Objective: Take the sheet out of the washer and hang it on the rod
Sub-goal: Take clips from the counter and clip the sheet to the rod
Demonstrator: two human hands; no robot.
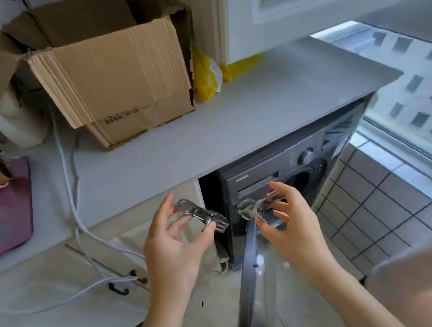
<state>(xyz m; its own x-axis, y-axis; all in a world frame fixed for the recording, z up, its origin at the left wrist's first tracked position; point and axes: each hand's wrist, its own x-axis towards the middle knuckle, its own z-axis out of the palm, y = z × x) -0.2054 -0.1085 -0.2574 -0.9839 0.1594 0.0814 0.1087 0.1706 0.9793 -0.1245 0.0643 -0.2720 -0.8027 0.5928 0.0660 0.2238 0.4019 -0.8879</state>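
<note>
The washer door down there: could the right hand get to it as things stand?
Probably yes, though not freely. The right hand hovers just in front of the dark washer with nothing between them, but its fingers already pinch a clear clip, as the left hand does another clip.

Both hands (171, 244) (289, 225) raised — fingers curled, pinching.

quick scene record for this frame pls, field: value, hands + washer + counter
left hand: holds a clear clip
right hand: holds a second clear clip
washer: dark, front-loading, under the counter, ahead of the hands
washer door: cannot tell if open
sheet: not visible
rod: not in view
counter: cardboard box, yellow bag
white cable: hangs over the counter edge
</note>
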